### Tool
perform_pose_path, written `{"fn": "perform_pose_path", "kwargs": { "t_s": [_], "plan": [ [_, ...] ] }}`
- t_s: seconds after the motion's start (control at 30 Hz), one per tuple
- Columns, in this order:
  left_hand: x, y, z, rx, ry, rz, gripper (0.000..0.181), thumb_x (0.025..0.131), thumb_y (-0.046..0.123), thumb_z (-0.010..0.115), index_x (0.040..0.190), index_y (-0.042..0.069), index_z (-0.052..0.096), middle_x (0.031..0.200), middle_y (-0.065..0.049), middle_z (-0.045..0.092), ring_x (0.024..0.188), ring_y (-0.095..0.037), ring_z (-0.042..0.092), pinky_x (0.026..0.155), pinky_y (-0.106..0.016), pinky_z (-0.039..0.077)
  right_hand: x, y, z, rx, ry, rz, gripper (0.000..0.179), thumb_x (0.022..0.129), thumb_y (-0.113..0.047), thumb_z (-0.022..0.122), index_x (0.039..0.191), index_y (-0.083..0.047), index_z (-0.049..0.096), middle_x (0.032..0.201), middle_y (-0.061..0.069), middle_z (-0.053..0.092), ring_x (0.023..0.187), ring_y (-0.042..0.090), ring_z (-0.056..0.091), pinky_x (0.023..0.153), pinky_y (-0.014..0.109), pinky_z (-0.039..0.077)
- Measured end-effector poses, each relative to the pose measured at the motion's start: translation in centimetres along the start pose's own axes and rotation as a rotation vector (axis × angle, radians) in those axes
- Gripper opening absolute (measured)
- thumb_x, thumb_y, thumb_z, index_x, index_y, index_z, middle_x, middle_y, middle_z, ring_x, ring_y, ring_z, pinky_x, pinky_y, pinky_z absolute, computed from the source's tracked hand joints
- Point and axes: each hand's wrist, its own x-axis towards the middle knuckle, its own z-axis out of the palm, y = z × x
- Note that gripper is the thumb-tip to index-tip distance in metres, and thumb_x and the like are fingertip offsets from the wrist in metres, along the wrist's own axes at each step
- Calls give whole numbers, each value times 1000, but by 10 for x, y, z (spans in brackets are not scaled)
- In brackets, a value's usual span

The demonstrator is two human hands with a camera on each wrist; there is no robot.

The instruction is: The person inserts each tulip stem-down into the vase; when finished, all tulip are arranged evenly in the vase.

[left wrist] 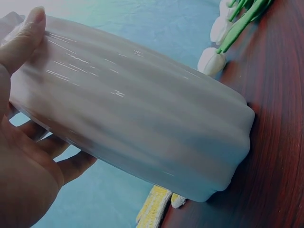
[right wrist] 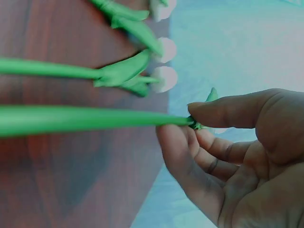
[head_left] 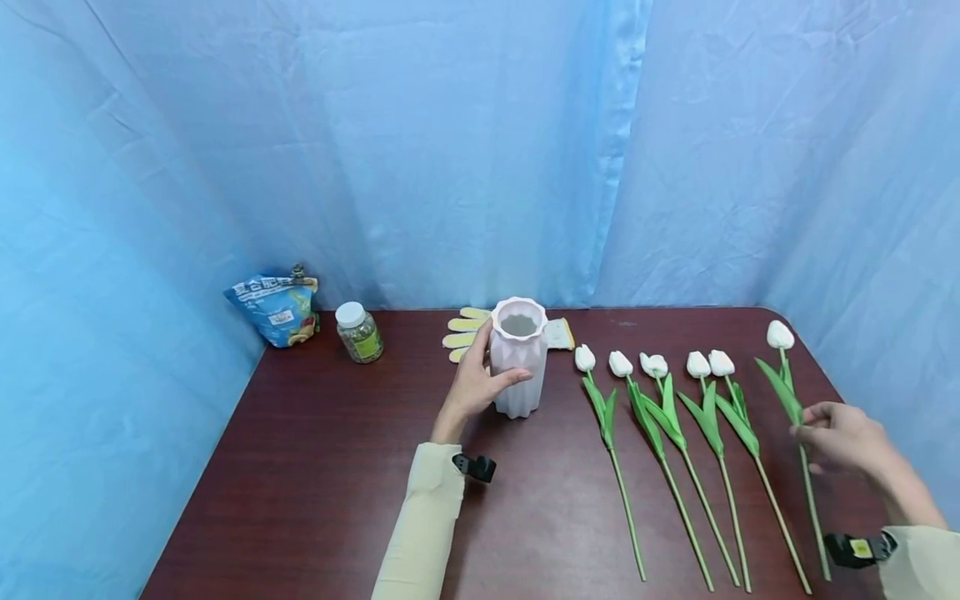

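My right hand [head_left: 847, 437] has thumb and fingertips together on the green stem of a white tulip [head_left: 782, 392], pinched close below its leaves. The tulip is at the right side of the table [head_left: 337, 467], its bloom pointing to the back; I cannot tell whether the stem's lower end touches the wood. My left hand [head_left: 474, 385] is clamped round the upper part of a pale ribbed vase [head_left: 521, 354], thumb across the near side and fingers round the left. The vase is upright near the middle of the table, its scalloped mouth facing up.

Between my two hands lie five more white tulips [head_left: 708, 421], spread in a slanting row with blooms to the back and stems towards me, so they fill the space from the vase to the tulip I hold. The two nearest my right hand have their blooms side by side. Directly behind the vase is a yellow and white glove [head_left: 471, 325]; the vase hides its middle, leaving fingers on one side and the cuff on the other.

Well apart to the left stands a jar [head_left: 360, 333] with a white lid, and beyond it, at the back left corner, a blue bag [head_left: 276, 310] with a clip [head_left: 298, 272] at its top. Blue curtains [head_left: 450, 150] hang behind everything.
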Motion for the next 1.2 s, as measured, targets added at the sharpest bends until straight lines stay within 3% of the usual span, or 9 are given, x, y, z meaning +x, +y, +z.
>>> {"fn": "perform_pose_path", "kwargs": {
  "t_s": [0.13,0.3,0.4,0.5,0.6,0.73,0.87,0.97,1.2],
  "plan": [
    [-1,-1,0,3,1,0,96,82,20,84,159,24,28,152,-9,48,135,-32,52,107,-57,45,-5,-15,-5,80,13,-25,52,105,-26,49,130,19,38,99,15,68,68,10,68,66,35,61],
    [-1,-2,1,5,3,3,96,82,24,85,159,25,27,153,-8,47,134,-32,53,106,-57,46,-9,-34,-8,197,51,-90,50,105,-26,51,130,15,38,90,-14,64,74,3,66,70,35,62],
    [-1,-3,1,6,5,4,97,81,31,85,159,26,27,153,-8,47,134,-32,53,106,-57,46,-11,-45,-8,276,73,-131,40,104,-25,55,122,8,43,87,-23,61,74,5,68,70,35,62],
    [-1,-4,1,3,10,-1,99,80,38,85,159,27,27,152,-8,48,134,-32,53,106,-57,46,-10,-55,-8,403,69,-168,23,103,-19,58,112,-1,47,87,-22,64,75,7,69,69,34,62],
    [-1,-4,2,0,13,-5,96,82,31,85,159,26,28,152,-8,48,133,-32,53,106,-57,46,-11,-65,-9,573,46,-211,10,101,-11,59,106,-8,50,88,-17,67,76,7,70,67,34,62],
    [-1,-5,2,2,15,-2,96,82,23,84,159,25,27,152,-9,48,133,-32,54,106,-56,46,-11,-80,-10,780,15,-260,11,100,-6,58,106,-7,49,90,-11,69,80,5,68,66,34,62],
    [-2,-6,1,-4,18,-1,99,79,35,86,159,27,28,151,-9,49,133,-32,54,106,-56,46,-10,-95,-8,926,-1,-312,13,100,-1,56,108,-6,47,91,-6,69,81,8,68,66,34,62],
    [-2,-6,1,-7,18,0,99,79,37,86,159,28,28,151,-9,49,132,-32,54,106,-56,46,-8,-106,-6,1011,-8,-357,14,100,3,53,108,-6,47,92,-3,70,82,9,69,66,34,62],
    [-2,-4,2,-2,10,16,96,82,22,85,159,27,28,151,-9,49,132,-32,54,106,-56,46,-5,-134,-1,1144,-7,-416,14,100,4,52,109,-6,46,91,0,70,81,9,67,66,34,62]
  ]
}}
